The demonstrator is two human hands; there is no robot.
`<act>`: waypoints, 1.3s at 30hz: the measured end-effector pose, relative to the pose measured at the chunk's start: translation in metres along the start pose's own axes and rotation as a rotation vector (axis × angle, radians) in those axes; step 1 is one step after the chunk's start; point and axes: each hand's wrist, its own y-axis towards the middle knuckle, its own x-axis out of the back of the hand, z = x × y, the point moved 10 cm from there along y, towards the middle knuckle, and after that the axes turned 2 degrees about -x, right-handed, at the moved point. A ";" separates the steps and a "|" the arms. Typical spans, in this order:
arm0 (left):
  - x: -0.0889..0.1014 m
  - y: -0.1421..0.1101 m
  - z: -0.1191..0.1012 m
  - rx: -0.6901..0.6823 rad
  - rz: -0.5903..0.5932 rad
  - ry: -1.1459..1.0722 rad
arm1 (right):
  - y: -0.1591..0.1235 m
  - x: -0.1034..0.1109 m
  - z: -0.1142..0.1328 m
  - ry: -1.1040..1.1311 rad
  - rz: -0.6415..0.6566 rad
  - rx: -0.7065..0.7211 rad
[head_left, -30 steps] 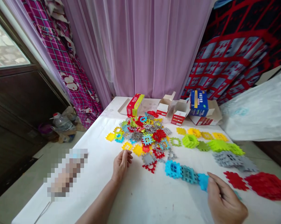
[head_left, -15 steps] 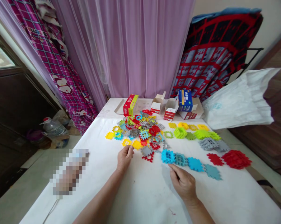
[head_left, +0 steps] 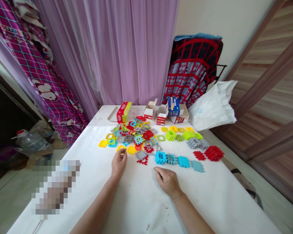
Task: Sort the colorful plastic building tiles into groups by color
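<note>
My left hand [head_left: 119,163] rests on the white table at the near edge of a mixed pile of notched plastic building tiles [head_left: 129,139], its fingers curled in beside some yellow tiles [head_left: 131,149]. No tile shows in it. My right hand [head_left: 168,182] lies closed on the table, its index finger and thumb toward me from a bright blue stack of tiles [head_left: 160,157]; nothing shows in its grip. To the right of that stack run a grey-blue stack [head_left: 171,159], blue tiles [head_left: 184,162] and pale teal tiles [head_left: 197,166] in a row.
Red stacked tiles [head_left: 213,153], grey tiles [head_left: 194,143], green tiles [head_left: 171,135] and yellow tiles [head_left: 173,129] sit in colour groups on the right. Small cartons [head_left: 124,111] and a blue box [head_left: 173,106] stand behind, near a white bag [head_left: 211,109]. A blurred-out object [head_left: 57,188] lies at left.
The view has swung to the right, so everything appears further left. My right hand has shifted slightly left and back from the blue stack. My left hand stays beside the yellow tiles.
</note>
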 end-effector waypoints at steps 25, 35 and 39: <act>-0.028 0.009 -0.024 -0.101 0.501 0.778 | -0.003 -0.015 -0.010 0.001 0.127 -0.072; 0.000 0.011 -0.053 -0.175 0.304 0.835 | -0.003 -0.017 -0.017 0.033 0.146 -0.149; 0.006 0.011 -0.059 -0.191 0.195 0.611 | -0.003 -0.018 -0.018 0.035 0.154 -0.159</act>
